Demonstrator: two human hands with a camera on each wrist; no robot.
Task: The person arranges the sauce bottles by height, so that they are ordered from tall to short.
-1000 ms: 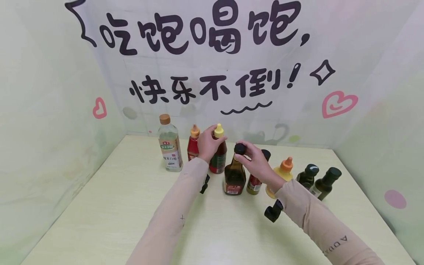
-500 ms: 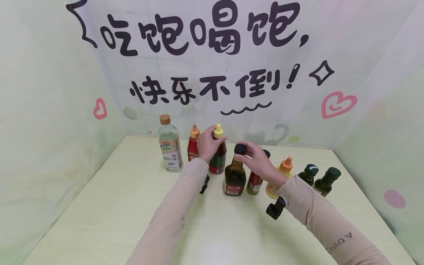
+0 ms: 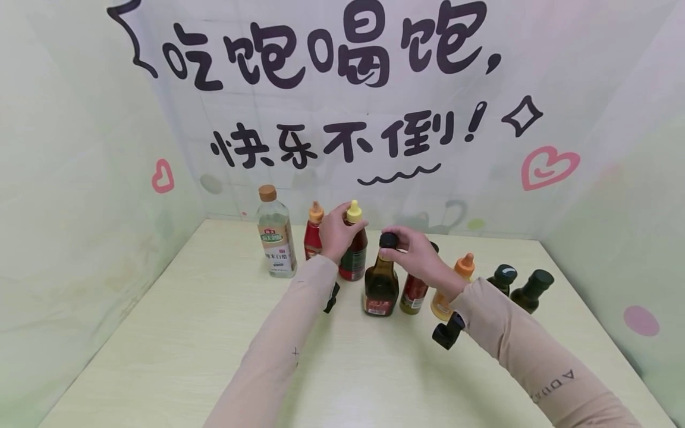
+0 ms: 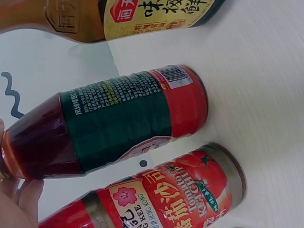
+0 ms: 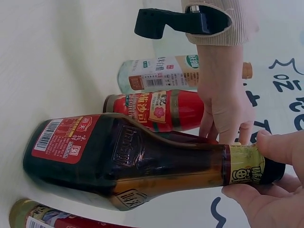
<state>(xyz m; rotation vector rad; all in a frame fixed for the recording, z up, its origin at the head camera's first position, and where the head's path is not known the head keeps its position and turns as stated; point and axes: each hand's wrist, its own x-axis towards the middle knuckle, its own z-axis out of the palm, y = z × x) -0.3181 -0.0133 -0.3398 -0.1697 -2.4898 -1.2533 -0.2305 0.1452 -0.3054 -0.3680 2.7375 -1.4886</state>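
My left hand [image 3: 337,235] grips a dark red sauce bottle [image 3: 353,260] at its neck, just under the yellow nozzle cap. In the left wrist view its green label faces the camera. The fingers and thumb of my right hand [image 3: 420,258] pinch the neck of a brown soy sauce bottle [image 3: 381,286] just below its black cap. Both bottles stand upright on the table, a small gap apart. A red ketchup bottle [image 4: 190,185] is just left of the sauce bottle, partly hidden by my left hand in the head view.
A clear white vinegar bottle [image 3: 277,246] stands at the far left of the row. Right of the soy sauce are a red-labelled bottle [image 3: 414,294], an orange-capped yellow squeeze bottle [image 3: 441,304] and two dark bottles, partly behind my right arm. A printed cloth backdrop [image 3: 299,107] rises behind.
My right wrist and forearm have shifted slightly up and right, covering more of the dark bottles. Both hands keep their grips, and the bottles stay in place.
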